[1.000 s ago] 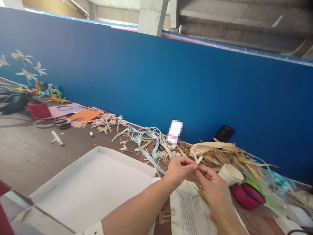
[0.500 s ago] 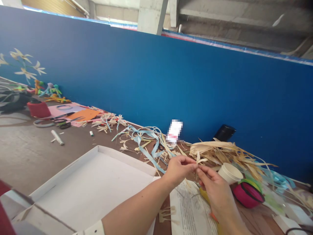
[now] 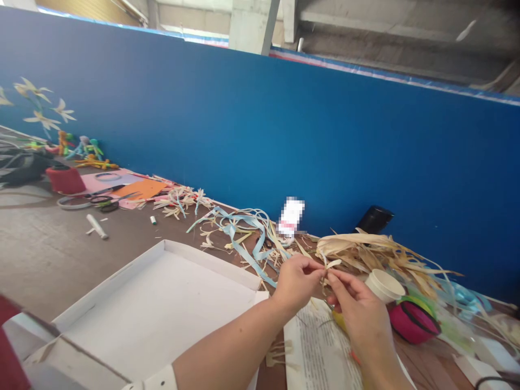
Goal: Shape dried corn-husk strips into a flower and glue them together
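Observation:
Between the fingertips of both hands is a small pale flower [image 3: 333, 264] that looks made of dried husk strips. My left hand [image 3: 298, 279] pinches it from the left, thumb and forefinger together. From the right, my right hand [image 3: 355, 295] pinches its base, the other fingers curled. Below the hands lies a printed paper sheet [image 3: 312, 346] with cut husk pieces [image 3: 278, 355] at its left edge. Something yellow, partly hidden, sits under my right hand. A pile of dried corn husks [image 3: 357, 249] lies just beyond, and a pale paper cup [image 3: 385, 285] stands beside my right hand.
A white open box [image 3: 162, 319] lies left of my forearm. Blue ribbon [image 3: 239, 246] and husk scraps spread along the blue partition [image 3: 203, 119]. Scissors [image 3: 109, 203], a red thread spool [image 3: 65, 180] and orange paper [image 3: 144, 189] are far left. A magenta round container [image 3: 412, 322] is at right.
The flower has turned slightly and sits a little lower in the fingers. My right fingers have shifted a bit at its base; both hands keep their pinch.

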Tool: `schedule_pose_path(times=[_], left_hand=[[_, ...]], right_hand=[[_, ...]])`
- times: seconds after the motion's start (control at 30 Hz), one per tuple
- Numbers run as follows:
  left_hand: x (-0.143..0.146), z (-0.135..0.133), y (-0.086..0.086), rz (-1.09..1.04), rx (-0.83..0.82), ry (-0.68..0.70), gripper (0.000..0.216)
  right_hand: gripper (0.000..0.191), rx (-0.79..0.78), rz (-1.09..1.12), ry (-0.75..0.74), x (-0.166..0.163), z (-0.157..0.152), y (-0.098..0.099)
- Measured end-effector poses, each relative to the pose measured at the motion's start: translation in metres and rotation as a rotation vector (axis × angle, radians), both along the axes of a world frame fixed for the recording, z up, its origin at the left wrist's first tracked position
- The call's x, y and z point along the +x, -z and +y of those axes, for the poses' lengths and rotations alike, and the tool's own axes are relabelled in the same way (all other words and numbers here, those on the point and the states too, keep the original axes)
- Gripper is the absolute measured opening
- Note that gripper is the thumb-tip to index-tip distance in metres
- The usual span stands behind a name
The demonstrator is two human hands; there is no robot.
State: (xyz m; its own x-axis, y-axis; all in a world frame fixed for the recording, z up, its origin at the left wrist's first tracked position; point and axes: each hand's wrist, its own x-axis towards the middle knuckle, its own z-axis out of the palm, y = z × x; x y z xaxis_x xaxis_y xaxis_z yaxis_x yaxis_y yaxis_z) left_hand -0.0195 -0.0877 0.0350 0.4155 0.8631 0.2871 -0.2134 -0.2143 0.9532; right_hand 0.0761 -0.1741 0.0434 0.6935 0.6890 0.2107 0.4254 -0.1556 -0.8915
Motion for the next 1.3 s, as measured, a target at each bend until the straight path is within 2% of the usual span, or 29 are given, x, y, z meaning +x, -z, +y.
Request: schedule_pose_path(times=[0.13, 0.3, 0.9, 1.3], left_hand=[[-0.001, -0.001, 0.003, 0.055, 0.136, -0.078, 0.009], [-0.002, -0.001, 0.005, 0.097, 0.267, -0.107, 0.012], [0.0, -0.002, 0.01, 0.068, 0.385, -0.085, 0.015], [-0.002, 0.0, 0.011, 0.124, 0.53, -0.119, 0.016]], right_hand=[[0.044, -0.062, -0.061, 0.033, 0.0, -0.001, -0.001], [0.047, -0.066, -0.005, 0.053, -0.001, 0.001, 0.0], [0.04, 0.011, 0.169, 0.086, 0.001, 0.003, -0.002], [0.039, 0.002, 0.137, 0.06, 0.003, 0.003, 0.0]])
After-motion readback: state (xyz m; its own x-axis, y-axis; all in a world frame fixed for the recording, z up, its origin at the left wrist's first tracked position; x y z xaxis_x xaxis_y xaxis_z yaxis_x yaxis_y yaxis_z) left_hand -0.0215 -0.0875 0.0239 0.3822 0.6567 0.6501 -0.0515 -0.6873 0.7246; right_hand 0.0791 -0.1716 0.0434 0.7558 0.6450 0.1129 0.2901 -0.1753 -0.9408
